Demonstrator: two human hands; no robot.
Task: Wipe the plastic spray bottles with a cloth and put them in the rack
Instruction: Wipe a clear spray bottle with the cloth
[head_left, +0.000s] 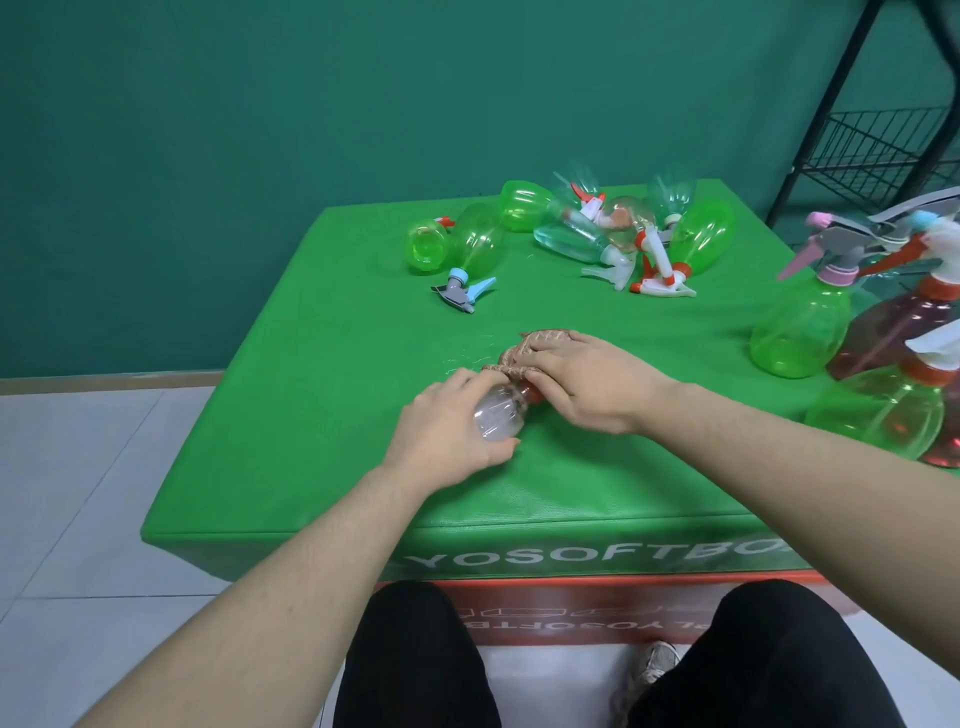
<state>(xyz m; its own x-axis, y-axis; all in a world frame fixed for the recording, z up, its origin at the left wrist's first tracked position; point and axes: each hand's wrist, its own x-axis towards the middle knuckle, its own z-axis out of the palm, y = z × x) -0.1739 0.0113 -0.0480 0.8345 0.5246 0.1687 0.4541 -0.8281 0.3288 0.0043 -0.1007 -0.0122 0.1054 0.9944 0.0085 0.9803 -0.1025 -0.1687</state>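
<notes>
A clear spray bottle (498, 415) lies on its side on the green soft box (322, 364), base toward me. My left hand (452, 426) grips its base. My right hand (592, 384) presses a brown cloth (530, 345) over the bottle's neck; the spray head is hidden under the cloth. Several more spray bottles lie in a pile (597, 228) at the far side of the box. A black wire rack (878, 150) stands at the far right.
Several upright spray bottles (810, 322), green and reddish, stand close at the right edge of the box. A green bottle with a blue trigger (467, 260) lies at the far left. White tiled floor (93, 493) lies left of the box, a green wall behind.
</notes>
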